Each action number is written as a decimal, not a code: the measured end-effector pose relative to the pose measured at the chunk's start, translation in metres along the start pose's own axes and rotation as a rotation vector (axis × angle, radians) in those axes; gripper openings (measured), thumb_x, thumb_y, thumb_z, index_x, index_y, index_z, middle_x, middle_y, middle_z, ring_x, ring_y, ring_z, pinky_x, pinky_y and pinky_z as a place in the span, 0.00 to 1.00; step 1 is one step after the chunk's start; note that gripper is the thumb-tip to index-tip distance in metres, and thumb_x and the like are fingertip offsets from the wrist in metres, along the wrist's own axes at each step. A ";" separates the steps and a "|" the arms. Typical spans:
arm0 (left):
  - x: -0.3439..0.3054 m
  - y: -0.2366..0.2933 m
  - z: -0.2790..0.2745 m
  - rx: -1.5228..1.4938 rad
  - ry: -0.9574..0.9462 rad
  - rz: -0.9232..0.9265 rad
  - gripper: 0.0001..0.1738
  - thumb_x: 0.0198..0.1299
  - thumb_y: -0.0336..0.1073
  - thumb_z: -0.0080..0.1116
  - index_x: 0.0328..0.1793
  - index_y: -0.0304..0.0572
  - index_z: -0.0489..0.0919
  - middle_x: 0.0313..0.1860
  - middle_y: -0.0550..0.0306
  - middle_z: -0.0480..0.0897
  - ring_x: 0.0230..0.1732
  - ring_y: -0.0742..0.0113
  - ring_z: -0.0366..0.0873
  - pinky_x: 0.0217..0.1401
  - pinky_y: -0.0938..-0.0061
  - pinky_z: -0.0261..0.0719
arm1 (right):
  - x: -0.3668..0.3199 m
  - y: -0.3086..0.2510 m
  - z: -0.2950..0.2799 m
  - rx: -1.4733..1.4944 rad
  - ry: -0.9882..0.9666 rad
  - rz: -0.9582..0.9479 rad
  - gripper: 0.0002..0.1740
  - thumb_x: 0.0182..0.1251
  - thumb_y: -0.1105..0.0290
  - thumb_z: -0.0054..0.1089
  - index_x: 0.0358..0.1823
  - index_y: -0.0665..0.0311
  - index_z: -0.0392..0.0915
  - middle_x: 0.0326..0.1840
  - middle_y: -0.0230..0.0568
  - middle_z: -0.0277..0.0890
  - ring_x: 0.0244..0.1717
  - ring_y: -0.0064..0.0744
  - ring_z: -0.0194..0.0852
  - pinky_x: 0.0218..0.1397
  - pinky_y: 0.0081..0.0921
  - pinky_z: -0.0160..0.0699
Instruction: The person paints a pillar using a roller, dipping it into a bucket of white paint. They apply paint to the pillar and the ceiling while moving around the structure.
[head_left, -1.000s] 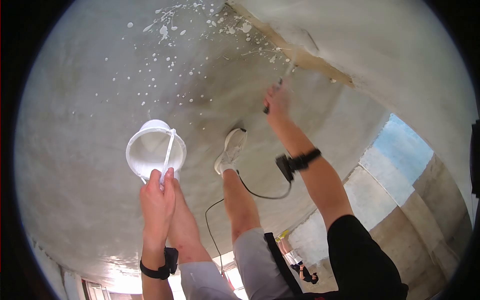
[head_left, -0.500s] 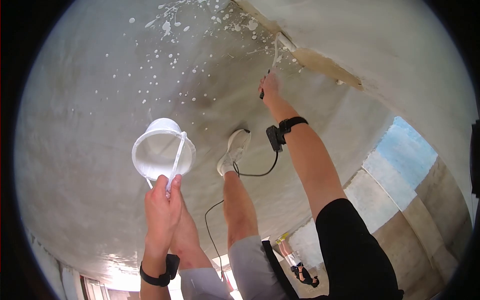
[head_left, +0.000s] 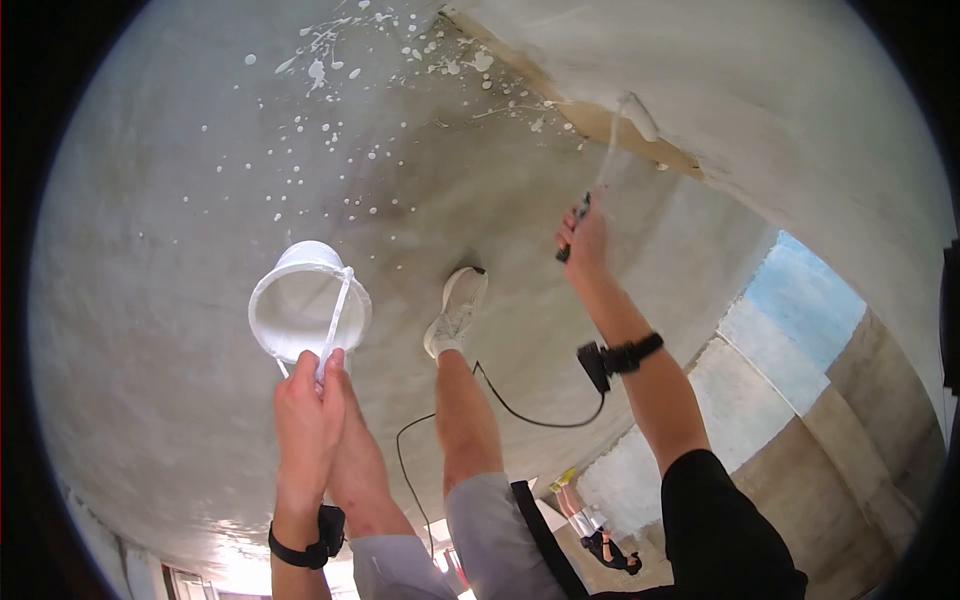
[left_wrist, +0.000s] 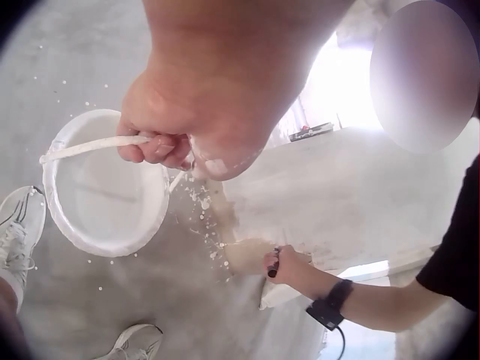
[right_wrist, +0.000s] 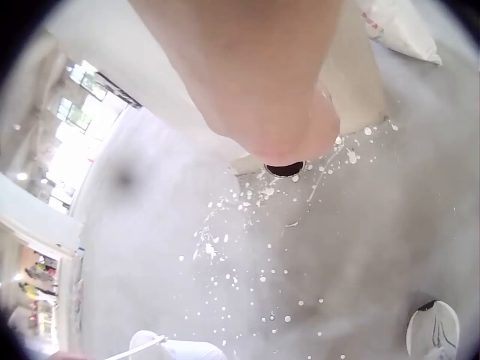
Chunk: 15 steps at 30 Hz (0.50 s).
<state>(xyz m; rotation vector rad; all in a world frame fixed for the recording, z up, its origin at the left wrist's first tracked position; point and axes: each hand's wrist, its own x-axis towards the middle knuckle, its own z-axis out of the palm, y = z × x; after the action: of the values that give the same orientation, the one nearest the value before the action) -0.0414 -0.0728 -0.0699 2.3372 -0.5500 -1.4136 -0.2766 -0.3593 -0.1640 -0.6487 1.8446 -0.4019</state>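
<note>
Two bare hands work well apart above a smooth grey floor (head_left: 150, 330). On the left, the left hand (head_left: 308, 412) holds a white plastic strap handle (head_left: 338, 312), its fingers curled firmly round it. From that handle hangs a round white plastic bucket (head_left: 308, 257), its mouth facing the near side and its inside white; how full it is cannot be told.

Farther off on the right, the right hand (head_left: 587, 242) has its fingers wrapped round the dark grip of a paint roller with a thin pale frame and white sleeve (head_left: 640, 117). The sleeve lies in front of or against a pale grey wall (head_left: 790, 110); contact cannot be made out. Near the sleeve, a bare tan strip (head_left: 510, 62) runs along the wall's foot.

White paint splashes (head_left: 317, 72) dot the floor at far left, beyond the bucket. One white laced shoe (head_left: 457, 310) stands right of the bucket. A black cable (head_left: 540, 423) hangs from the black camera (head_left: 595, 367) strapped to the right wrist.
</note>
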 end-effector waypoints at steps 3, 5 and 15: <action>0.000 -0.003 0.001 -0.004 -0.014 0.012 0.21 0.67 0.40 0.52 0.25 0.34 0.65 0.15 0.41 0.69 0.15 0.47 0.64 0.20 0.62 0.61 | 0.056 0.032 0.033 0.047 0.039 0.070 0.24 0.72 0.46 0.41 0.25 0.56 0.64 0.14 0.29 0.59 0.10 0.25 0.53 0.13 0.23 0.51; 0.002 -0.005 0.005 0.022 -0.014 -0.001 0.20 0.67 0.40 0.52 0.25 0.34 0.65 0.15 0.41 0.69 0.16 0.46 0.64 0.20 0.62 0.61 | 0.098 0.055 0.050 0.057 -0.061 0.091 0.22 0.71 0.47 0.44 0.27 0.57 0.64 0.14 0.30 0.61 0.10 0.26 0.54 0.13 0.25 0.55; 0.004 -0.013 0.023 0.020 -0.006 0.007 0.20 0.67 0.40 0.52 0.26 0.34 0.66 0.16 0.40 0.70 0.17 0.42 0.66 0.21 0.59 0.61 | 0.053 0.035 -0.020 -0.086 -0.003 -0.058 0.22 0.72 0.46 0.43 0.29 0.57 0.66 0.14 0.29 0.60 0.10 0.22 0.56 0.10 0.22 0.53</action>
<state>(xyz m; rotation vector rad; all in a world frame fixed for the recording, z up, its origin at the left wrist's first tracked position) -0.0582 -0.0661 -0.0893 2.3452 -0.5765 -1.4184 -0.3173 -0.3648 -0.2166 -0.7618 1.8518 -0.3611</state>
